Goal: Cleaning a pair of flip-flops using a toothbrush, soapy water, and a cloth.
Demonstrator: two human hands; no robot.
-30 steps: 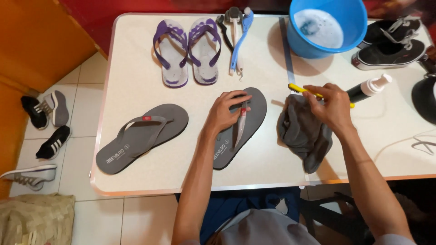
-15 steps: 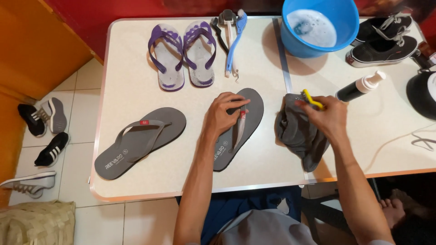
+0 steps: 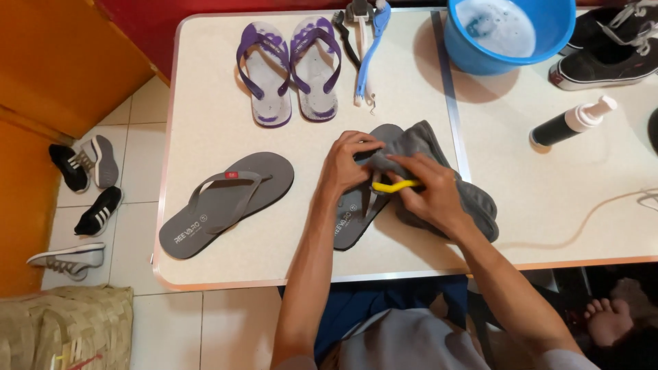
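Observation:
My left hand [image 3: 348, 164] presses on a grey flip-flop [image 3: 356, 216] lying near the front of the white table [image 3: 205, 82]. My right hand [image 3: 428, 192] grips a yellow-handled tool [image 3: 392, 185] together with a grey cloth [image 3: 466, 199], which is drawn over the upper part of that flip-flop. The tool's working end is hidden under the fingers. The matching grey flip-flop [image 3: 226, 202] lies to the left, untouched.
A purple pair of flip-flops [image 3: 288, 68] and some brushes [image 3: 363, 41] sit at the back. Far right stand a blue bucket of soapy water [image 3: 507, 31], black sneakers [image 3: 610, 48] and a dark pump bottle [image 3: 569, 123]. Shoes [image 3: 89, 185] lie on the tiled floor at left.
My right hand has moved left with the cloth and yellow tool, from beside the flip-flop onto it. The left hand stays on the flip-flop.

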